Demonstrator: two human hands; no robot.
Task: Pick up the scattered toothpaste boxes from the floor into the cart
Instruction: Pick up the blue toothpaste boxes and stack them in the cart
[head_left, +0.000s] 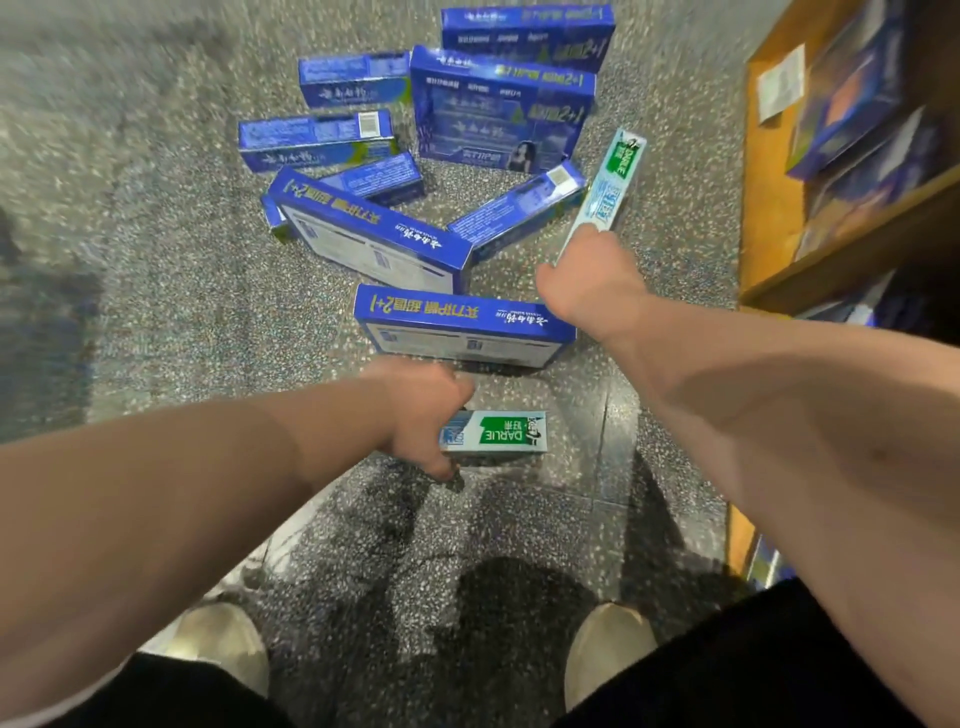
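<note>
Pale shoes (223, 649) frame the near floor (156, 312), and just beyond them the left hand (421, 415) has its fingers (441, 467) wrapped around one end of a green-and-white Darlie box (498, 434) lying low at the floor. Farther out, the right hand (592, 280) grips the near end of a second Darlie box (610, 182), angled up and away. Beyond both sets of fingers, blue toothpaste boxes (457, 322) lie scattered, about nine. Right of them stands a wooden shelf (769, 234). No cart shows, so most of the job looks left.
</note>
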